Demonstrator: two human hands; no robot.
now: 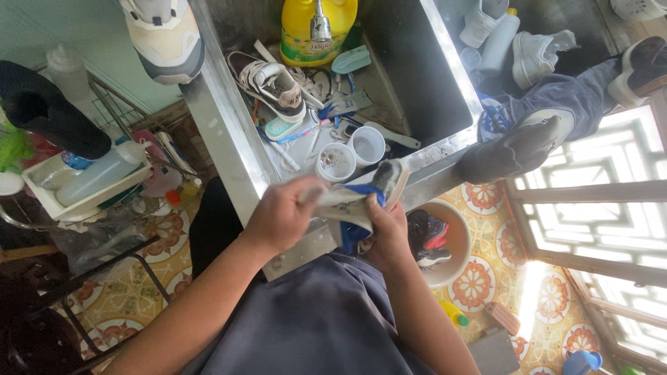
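Head view: steel sink [229,146] over patterned floor tiles [479,285]. Left hand [281,215] and right hand [385,229] both grip a grey-blue shoe [361,198], its long axis running near-left to far-right.

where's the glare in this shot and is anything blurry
Head view: daylight through the lattice window blows out the lower right, with a bright patch on the tiled floor; the left hand and right hand on the shoe look slightly soft; the wide lens bends the sink rim.
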